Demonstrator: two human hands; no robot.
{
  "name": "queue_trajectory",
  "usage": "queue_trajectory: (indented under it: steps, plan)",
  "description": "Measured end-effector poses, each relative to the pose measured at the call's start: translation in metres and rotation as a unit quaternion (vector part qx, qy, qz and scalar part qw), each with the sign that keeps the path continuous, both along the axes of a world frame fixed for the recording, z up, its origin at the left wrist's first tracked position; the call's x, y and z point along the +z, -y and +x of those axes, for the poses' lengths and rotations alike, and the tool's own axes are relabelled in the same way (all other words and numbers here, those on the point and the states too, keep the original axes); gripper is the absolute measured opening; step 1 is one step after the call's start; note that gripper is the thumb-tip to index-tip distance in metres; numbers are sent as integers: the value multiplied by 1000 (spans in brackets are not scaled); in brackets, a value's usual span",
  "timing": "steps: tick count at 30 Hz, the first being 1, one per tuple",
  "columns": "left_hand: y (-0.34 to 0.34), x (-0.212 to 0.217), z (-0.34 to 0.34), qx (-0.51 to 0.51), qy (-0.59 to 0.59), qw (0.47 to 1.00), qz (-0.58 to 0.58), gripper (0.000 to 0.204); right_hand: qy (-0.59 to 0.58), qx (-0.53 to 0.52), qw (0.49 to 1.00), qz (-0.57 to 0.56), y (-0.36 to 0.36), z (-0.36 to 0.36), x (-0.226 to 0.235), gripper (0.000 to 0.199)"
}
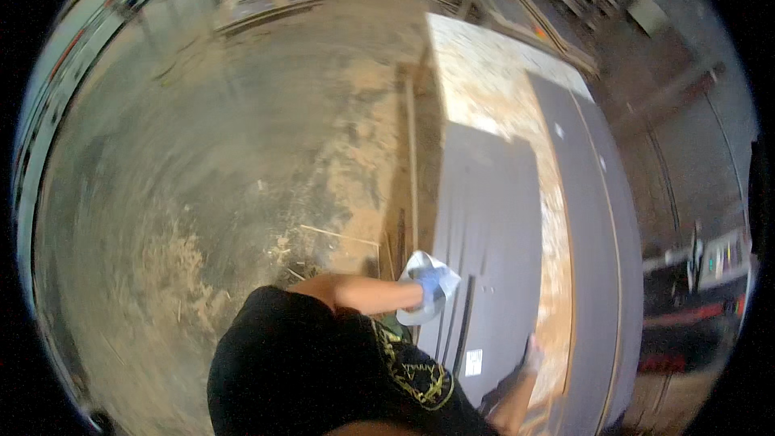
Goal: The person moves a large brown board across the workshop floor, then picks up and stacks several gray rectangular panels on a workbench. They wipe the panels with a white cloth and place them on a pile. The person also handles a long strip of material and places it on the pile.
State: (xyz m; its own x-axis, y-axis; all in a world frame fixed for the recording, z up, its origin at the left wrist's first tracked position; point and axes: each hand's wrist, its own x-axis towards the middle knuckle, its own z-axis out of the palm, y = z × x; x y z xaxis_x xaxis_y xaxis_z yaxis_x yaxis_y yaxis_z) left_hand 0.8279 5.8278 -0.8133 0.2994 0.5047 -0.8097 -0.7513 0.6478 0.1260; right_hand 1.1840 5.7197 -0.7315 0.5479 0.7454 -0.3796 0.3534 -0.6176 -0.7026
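Observation:
My left hand (431,281), in a blue glove, is closed on a white roll (421,313) with a round opening, over the left edge of a dark grey panel (492,218). The picture is too blurred to tell what the roll is made of. A white printed label (474,362) sits on the panel's near part, and dark strips run lengthwise along its left side. Beside the panel's right edge, near its close end, is my right hand (533,355). Its fingers are smeared, and whether they grip the edge cannot be told.
Under the panels lies a pale, mottled wood board (476,73). More long grey panels (593,218) lie on the right. A dusty concrete floor (210,169) spreads to the left, with wood scraps. A machine with a control box (722,258) stands at far right.

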Motion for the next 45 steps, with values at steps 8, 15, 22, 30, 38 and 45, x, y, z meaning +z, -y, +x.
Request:
queue_trajectory:
  steps: [8,15,22,30,38,45]
  plan:
    - [-103,29,-110,-68,24,997,15,13,106,145,982,-59,-159,-40,36,46]
    - [-262,76,-274,65,26,995,-74,31,199,32,978,60,-370,-236,86,46]
    - [-395,83,-467,94,74,992,-26,32,250,183,948,-74,-560,-449,114,50]
    - [-618,2,-657,6,-90,994,59,32,235,238,942,35,-767,-638,33,49]
    - [-848,70,-837,-41,-146,988,29,32,237,216,942,100,-1030,-762,-30,53]
    - [-1131,-17,-962,133,-86,987,18,26,164,257,942,139,-1347,-931,-69,50]
